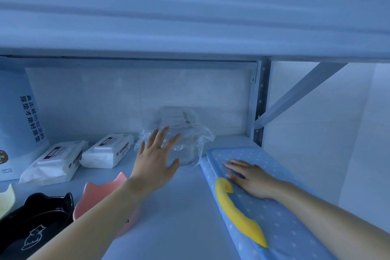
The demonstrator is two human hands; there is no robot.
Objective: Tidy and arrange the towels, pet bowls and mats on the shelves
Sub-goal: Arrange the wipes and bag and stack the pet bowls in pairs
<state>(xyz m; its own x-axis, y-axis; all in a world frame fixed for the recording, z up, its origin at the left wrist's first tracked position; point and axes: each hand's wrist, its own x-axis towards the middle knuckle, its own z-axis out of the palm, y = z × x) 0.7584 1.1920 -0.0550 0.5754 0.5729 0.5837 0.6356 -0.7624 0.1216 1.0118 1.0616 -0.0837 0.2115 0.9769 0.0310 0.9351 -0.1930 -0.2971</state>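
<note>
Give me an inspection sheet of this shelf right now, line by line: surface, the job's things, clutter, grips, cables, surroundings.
Surface: pale shelf board, bare in the middle.
Job's things: blue dotted mat along the right side; near white pack and far white pack back left; pink bowl, black bowl, pale yellow bowl front left.
Clutter: clear plastic-wrapped item at the back; large printed bag far left.
Grips: left hand open, fingers spread at the clear wrap, contact unclear; right hand flat on the mat.
Cables: nothing seen.
Surroundings: upper shelf overhead; metal post and diagonal brace at right.
</note>
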